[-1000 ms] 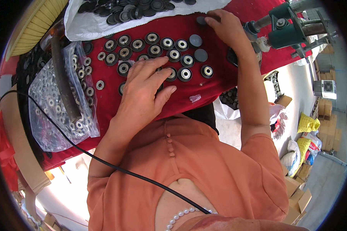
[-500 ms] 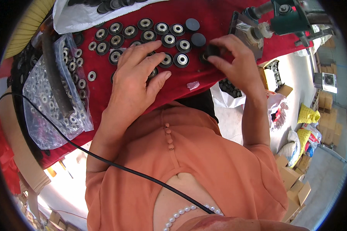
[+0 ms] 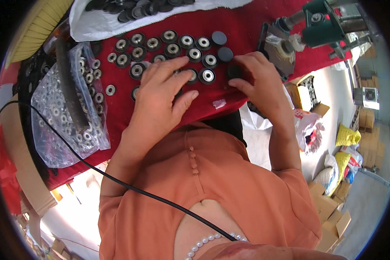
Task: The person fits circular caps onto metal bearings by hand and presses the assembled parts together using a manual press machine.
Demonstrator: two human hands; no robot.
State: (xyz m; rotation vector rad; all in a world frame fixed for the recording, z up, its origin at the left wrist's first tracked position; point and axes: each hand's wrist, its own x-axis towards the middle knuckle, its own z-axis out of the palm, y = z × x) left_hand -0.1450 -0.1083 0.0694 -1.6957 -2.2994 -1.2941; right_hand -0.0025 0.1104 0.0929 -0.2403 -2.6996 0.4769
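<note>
My right hand (image 3: 263, 82) pinches a round black cap (image 3: 235, 72) between thumb and fingers, low over the red cloth. Two dark grey discs (image 3: 225, 54) lie flat just beyond it. To the left, several black cups, each with a silver ball bearing (image 3: 207, 75) set in it, lie in loose rows. My left hand (image 3: 160, 93) hovers over the near part of these rows, fingers spread and partly curled. It hides some of the cups, and whether its fingertips touch any of them cannot be seen.
Loose bearings spill from a clear plastic bag (image 3: 52, 112) on the left, with a dark bar (image 3: 69, 86) lying across it. A white sack (image 3: 104, 28) bears black caps at the back. A green metal press (image 3: 320, 26) stands back right. A black cable (image 3: 130, 185) crosses in front of me.
The black cap in my right hand was tilted up over a shiny ring; now it sits flatter and the ring is hidden. My left hand keeps nearly the same place. The whole view has shifted slightly.
</note>
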